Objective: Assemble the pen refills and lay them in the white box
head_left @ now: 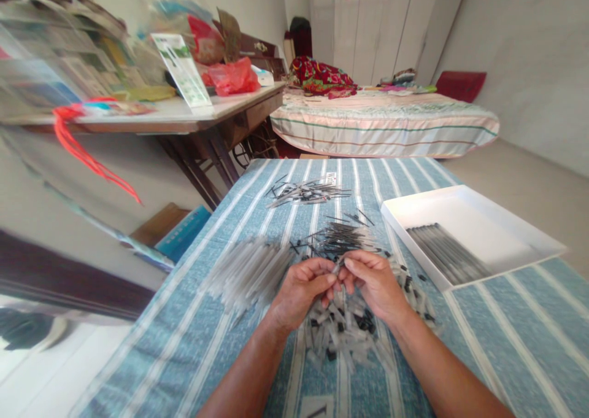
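Note:
My left hand (306, 286) and my right hand (373, 282) meet above the striped cloth, thumbs and forefingers pinched around a small dark piece (339, 264) too small to make out. Below them lies a loose heap of clear caps with black bits (345, 335). Beside my left hand is a pile of translucent tubes (251, 267). Thin dark refills (343, 237) lie just beyond my fingers, and another bundle of thin sticks (310, 192) rests farther back. At the right, a white box (497, 221) holds a row of grey pens (444, 252).
The table (193, 320) wears a blue striped cloth. To the left stands a desk (221, 111) with red bags (234, 77) and a leaning card (183, 71). A bed (381, 123) is behind.

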A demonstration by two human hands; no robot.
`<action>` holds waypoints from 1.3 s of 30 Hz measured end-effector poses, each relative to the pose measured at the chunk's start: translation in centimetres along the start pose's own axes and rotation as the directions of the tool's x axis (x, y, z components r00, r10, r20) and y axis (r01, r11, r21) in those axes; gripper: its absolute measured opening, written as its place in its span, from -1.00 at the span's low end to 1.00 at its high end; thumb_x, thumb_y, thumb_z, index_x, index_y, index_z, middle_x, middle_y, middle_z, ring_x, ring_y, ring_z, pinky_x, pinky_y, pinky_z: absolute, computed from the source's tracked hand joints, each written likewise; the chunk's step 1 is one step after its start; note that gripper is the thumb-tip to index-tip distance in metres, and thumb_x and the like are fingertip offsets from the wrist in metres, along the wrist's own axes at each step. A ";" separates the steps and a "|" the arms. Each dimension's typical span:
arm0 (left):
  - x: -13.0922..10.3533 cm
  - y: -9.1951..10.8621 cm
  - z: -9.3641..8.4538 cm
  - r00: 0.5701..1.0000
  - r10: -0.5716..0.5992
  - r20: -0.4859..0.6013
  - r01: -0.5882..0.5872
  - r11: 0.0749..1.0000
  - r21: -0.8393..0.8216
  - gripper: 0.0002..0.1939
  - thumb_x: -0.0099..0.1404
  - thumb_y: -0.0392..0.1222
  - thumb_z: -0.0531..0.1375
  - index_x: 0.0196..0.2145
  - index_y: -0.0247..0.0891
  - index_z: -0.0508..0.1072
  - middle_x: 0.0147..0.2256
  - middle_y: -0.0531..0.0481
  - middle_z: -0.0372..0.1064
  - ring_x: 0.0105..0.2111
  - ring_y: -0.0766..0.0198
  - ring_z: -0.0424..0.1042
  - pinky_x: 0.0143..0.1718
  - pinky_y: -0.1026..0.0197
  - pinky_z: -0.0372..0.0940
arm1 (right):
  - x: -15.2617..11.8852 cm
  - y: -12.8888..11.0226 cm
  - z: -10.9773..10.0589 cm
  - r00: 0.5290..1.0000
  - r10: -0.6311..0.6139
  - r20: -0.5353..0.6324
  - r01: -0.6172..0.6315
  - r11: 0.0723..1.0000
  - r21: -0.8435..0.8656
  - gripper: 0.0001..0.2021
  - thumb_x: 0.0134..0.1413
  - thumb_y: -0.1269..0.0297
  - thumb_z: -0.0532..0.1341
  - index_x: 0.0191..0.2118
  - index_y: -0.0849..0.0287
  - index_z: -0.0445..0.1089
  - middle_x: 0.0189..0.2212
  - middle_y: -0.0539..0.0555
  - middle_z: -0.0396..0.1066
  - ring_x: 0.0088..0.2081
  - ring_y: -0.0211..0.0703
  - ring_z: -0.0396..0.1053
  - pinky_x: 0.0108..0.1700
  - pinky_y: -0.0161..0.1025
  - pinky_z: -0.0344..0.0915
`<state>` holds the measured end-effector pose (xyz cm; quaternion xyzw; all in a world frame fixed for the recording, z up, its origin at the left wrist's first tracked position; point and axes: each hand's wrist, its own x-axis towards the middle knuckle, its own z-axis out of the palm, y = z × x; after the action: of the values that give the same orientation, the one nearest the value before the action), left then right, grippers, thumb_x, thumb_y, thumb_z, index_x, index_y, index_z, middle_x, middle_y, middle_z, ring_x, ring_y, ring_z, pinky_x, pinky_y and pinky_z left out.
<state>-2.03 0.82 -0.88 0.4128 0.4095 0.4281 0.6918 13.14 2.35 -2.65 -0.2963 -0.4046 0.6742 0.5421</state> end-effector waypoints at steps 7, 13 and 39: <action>0.0 0.2 0.1 1.000 -0.004 0.003 0.004 0.999 0.033 -0.80 0.02 -0.20 0.29 -0.37 -0.34 0.43 -0.56 0.06 0.37 -0.66 0.46 0.27 -0.66 0.40 0.13 | 0.1 0.3 -0.2 1.000 -0.002 0.008 0.002 1.000 -0.024 -0.85 -0.07 0.25 0.27 -0.40 0.24 0.42 -0.62 0.01 0.43 -0.68 -0.33 0.28 -0.64 -0.41 0.14; 0.0 0.4 0.0 1.000 -0.008 0.023 0.005 0.993 0.120 -0.82 0.05 -0.19 0.26 -0.40 -0.34 0.43 -0.56 0.05 0.37 -0.66 0.46 0.26 -0.67 0.42 0.12 | 0.0 0.3 -0.4 1.000 -0.008 0.010 0.009 0.995 -0.098 -0.83 -0.07 0.23 0.27 -0.42 0.25 0.41 -0.62 0.01 0.43 -0.69 -0.35 0.26 -0.62 -0.40 0.15; -0.2 0.6 -0.1 0.996 -0.083 0.028 0.078 0.987 0.138 -0.85 0.05 -0.21 0.24 -0.43 -0.36 0.43 -0.58 0.04 0.36 -0.68 0.47 0.24 -0.71 0.44 0.06 | 0.0 1.0 -0.6 1.000 -0.017 0.001 0.017 0.980 -0.200 -0.80 -0.06 0.17 0.26 -0.49 0.22 0.39 -0.65 -0.02 0.42 -0.71 -0.34 0.24 -0.63 -0.38 0.13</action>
<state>-2.35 0.86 -0.38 0.4493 0.4427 0.3639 0.6854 13.17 2.42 -3.82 -0.3460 -0.4727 0.6256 0.5152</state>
